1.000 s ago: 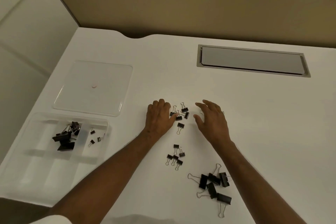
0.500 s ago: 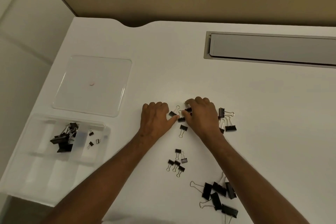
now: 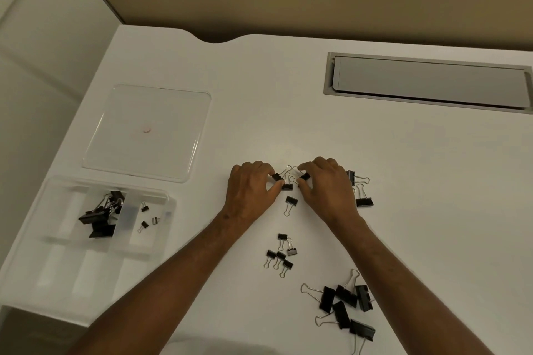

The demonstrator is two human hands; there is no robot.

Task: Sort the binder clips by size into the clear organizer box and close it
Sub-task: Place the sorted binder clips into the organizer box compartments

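While your left hand (image 3: pixel 253 193) and right hand (image 3: pixel 326 187) each pinch a small binder clip (image 3: pixel 277 177) at frame centre, the organizer box (image 3: pixel 170 204) lies lower left, nearer your left hand.

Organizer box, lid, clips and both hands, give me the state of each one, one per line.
Organizer box: open, clips in two back compartments.
Lid: off, flat on the desk behind the box.
Left hand: fingers curled, pinching a small clip.
Right hand: fingers curled, pinching another small clip.
Large clips: loose on the desk, unsorted.
Cable hatch: shut.
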